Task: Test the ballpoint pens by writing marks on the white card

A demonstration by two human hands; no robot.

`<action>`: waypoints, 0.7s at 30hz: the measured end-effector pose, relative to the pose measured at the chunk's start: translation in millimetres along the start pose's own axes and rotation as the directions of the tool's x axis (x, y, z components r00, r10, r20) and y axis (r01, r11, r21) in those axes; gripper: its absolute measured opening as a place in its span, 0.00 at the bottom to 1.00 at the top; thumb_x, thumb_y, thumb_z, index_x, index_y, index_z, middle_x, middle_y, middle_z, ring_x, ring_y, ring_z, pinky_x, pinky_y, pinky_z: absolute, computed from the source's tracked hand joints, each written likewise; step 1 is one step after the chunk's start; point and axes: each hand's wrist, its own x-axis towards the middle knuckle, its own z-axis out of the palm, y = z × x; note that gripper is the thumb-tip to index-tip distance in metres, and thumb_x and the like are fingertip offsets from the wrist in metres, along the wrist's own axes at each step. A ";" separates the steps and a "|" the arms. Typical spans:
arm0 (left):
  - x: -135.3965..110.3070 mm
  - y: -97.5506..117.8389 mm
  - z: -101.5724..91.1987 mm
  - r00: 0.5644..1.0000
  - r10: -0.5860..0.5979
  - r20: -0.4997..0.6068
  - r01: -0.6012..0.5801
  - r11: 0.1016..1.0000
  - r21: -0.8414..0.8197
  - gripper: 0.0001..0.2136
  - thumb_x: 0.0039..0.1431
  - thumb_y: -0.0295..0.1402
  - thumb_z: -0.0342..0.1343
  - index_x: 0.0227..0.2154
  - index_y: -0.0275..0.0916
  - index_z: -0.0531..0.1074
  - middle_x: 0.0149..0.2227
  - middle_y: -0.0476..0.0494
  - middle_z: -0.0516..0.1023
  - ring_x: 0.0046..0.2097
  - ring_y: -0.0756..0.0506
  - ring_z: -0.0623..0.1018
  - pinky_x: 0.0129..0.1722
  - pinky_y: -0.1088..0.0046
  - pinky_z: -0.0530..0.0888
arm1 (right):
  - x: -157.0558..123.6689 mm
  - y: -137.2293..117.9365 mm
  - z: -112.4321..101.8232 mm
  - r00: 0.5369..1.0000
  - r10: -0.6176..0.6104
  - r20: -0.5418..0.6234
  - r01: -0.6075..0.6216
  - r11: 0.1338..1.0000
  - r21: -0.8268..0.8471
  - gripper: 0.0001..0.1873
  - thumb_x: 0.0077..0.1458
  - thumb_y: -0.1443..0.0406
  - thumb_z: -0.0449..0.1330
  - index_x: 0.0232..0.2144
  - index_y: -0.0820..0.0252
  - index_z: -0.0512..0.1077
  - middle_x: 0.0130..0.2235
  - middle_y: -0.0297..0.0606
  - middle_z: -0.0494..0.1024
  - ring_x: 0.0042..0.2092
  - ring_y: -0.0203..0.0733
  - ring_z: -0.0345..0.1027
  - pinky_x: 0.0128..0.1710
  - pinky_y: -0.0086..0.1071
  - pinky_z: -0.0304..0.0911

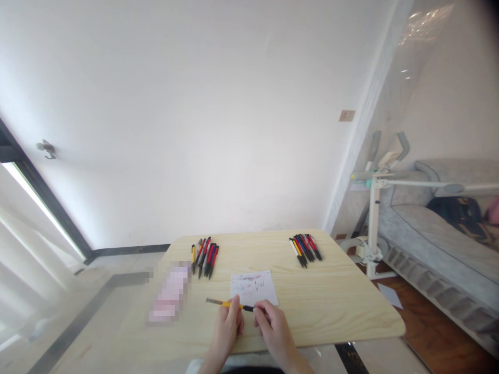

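Both my hands meet over the near edge of a light wooden table (335,311). My left hand (228,327) pinches the yellow barrel of a pen (226,304) that lies nearly level, its grey end pointing left. My right hand (271,324) is closed around the pen's dark right end. Just behind the hands lies a small white paper (253,286) with coloured scribbles. A bunch of red, black and yellow pens (205,255) lies at the back left. Another bunch of pens (305,248) lies at the back right.
A blurred pink patch (169,293) sits on the table's left part. A white stand with a long arm (374,218) and a grey sofa (440,228) are to the right. A white wall stands behind; a window is at the left.
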 end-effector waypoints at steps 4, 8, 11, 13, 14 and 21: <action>-0.4 2.2 -0.3 1.000 0.007 -0.001 -0.007 1.000 0.027 0.24 0.53 0.49 0.43 0.08 0.41 0.53 0.07 0.56 0.52 0.12 0.54 0.58 0.15 0.77 0.56 | -1.1 -0.6 -0.6 1.000 -0.026 -0.003 0.026 1.000 0.005 0.13 0.55 0.58 0.49 0.31 0.60 0.69 0.22 0.33 0.69 0.22 0.34 0.61 0.20 0.25 0.55; 0.0 3.2 -0.1 1.000 0.006 -0.001 -0.006 1.000 0.027 0.24 0.52 0.51 0.43 0.08 0.41 0.53 0.07 0.56 0.53 0.12 0.54 0.58 0.14 0.76 0.56 | -1.4 -1.7 -1.7 0.999 -0.051 -0.009 0.050 0.999 -0.013 0.12 0.54 0.59 0.51 0.32 0.60 0.69 0.23 0.33 0.69 0.22 0.34 0.61 0.22 0.26 0.56; 0.6 2.2 0.1 1.000 0.000 -0.005 0.000 1.000 0.020 0.25 0.52 0.51 0.43 0.08 0.41 0.53 0.07 0.56 0.53 0.12 0.54 0.58 0.14 0.77 0.55 | -1.1 -2.3 -2.0 0.998 -0.055 -0.018 0.055 0.998 -0.020 0.11 0.53 0.59 0.52 0.32 0.60 0.69 0.23 0.33 0.69 0.22 0.34 0.60 0.22 0.26 0.55; 0.7 1.7 0.2 1.000 -0.002 -0.007 0.002 1.000 0.022 0.25 0.51 0.51 0.43 0.08 0.41 0.53 0.07 0.56 0.53 0.12 0.54 0.58 0.14 0.77 0.55 | -0.6 -2.5 -2.0 0.998 -0.062 -0.027 0.062 0.998 -0.019 0.11 0.53 0.60 0.52 0.32 0.60 0.69 0.22 0.32 0.69 0.22 0.34 0.59 0.21 0.26 0.55; 0.6 1.6 0.2 1.000 -0.001 -0.007 0.001 1.000 0.022 0.25 0.51 0.52 0.43 0.07 0.41 0.54 0.07 0.56 0.53 0.12 0.54 0.58 0.14 0.77 0.55 | -0.4 -2.4 -1.9 0.997 -0.068 -0.029 0.067 0.998 -0.019 0.10 0.53 0.60 0.52 0.31 0.60 0.69 0.22 0.32 0.69 0.22 0.34 0.59 0.21 0.26 0.55; 0.2 2.1 -0.5 1.000 0.003 0.005 -0.003 0.999 0.035 0.25 0.52 0.51 0.43 0.07 0.40 0.53 0.07 0.55 0.54 0.12 0.55 0.58 0.15 0.77 0.56 | 0.9 1.4 -0.6 0.996 -0.077 -0.043 0.076 0.997 -0.024 0.09 0.51 0.61 0.53 0.32 0.60 0.69 0.21 0.31 0.67 0.21 0.33 0.57 0.20 0.26 0.54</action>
